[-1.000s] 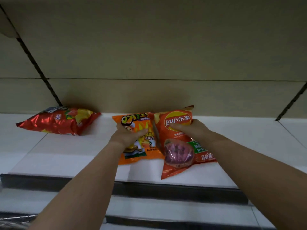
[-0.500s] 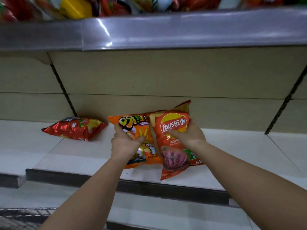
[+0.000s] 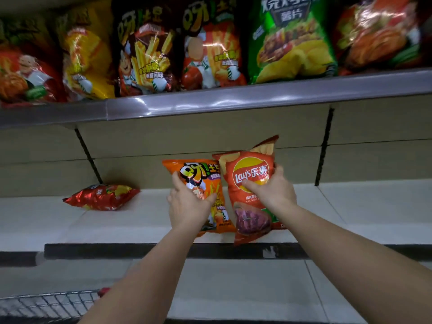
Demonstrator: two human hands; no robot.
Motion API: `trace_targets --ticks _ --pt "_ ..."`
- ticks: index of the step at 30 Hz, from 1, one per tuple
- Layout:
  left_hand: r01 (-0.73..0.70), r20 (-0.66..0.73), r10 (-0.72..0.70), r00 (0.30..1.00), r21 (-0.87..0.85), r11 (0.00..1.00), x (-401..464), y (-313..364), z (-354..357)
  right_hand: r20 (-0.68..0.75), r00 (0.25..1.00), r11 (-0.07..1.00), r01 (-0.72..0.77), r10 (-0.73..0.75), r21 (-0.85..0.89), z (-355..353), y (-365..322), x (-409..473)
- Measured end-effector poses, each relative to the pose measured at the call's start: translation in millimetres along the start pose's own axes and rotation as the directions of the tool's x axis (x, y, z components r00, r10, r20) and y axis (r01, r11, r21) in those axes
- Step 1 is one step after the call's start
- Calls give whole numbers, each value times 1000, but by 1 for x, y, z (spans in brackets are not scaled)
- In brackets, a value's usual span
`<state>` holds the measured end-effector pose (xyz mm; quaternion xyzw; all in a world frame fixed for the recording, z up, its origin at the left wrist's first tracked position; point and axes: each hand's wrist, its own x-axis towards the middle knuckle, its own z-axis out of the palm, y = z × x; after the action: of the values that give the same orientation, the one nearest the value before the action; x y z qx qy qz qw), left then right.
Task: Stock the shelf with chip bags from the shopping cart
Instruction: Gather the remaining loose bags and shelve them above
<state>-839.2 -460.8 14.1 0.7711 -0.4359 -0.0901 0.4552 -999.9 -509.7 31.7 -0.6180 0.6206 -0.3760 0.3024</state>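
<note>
Two chip bags stand nearly upright side by side on the white middle shelf [image 3: 362, 213]. My left hand [image 3: 187, 206] grips the orange fries bag [image 3: 198, 176] from the front, thumb across its face. My right hand [image 3: 271, 191] grips the red Lay's bag [image 3: 247, 183], thumb on the logo and fingers round its right edge. The Lay's bag's bottom corner hangs over the shelf's front lip. A third red foil bag [image 3: 100, 196] lies flat on the shelf to the left, untouched.
The shelf above [image 3: 210, 104] is packed with several upright snack bags. A beige back panel with black slotted uprights [image 3: 87, 155] closes the shelf behind. The wire rim of the shopping cart [image 3: 44, 302] shows at bottom left. A lower shelf [image 3: 233, 288] lies beneath.
Both hands have tipped the two bags from leaning flat to nearly upright. My view has tilted upward, bringing the stocked upper shelf and the cart rim into sight.
</note>
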Motion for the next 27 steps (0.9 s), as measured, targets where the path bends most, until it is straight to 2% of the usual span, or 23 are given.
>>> trace_targets --ticks 7,13,20,27 --pt "-141 141 145 979 -40 989 -25 60 16 -249 967 998 -52 46 -18 -64 5 -21" --pt "-265 269 290 918 -127 956 -40 87 20 -427 896 989 -143 118 -28 -101 7 -55" --pt "-361 397 456 796 -294 885 -77 120 30 -625 765 969 -241 157 -52 -146 11 -108" --pt "-382 451 574 684 -449 808 -125 162 41 -781 596 943 -331 188 -26 -192 21 -151"
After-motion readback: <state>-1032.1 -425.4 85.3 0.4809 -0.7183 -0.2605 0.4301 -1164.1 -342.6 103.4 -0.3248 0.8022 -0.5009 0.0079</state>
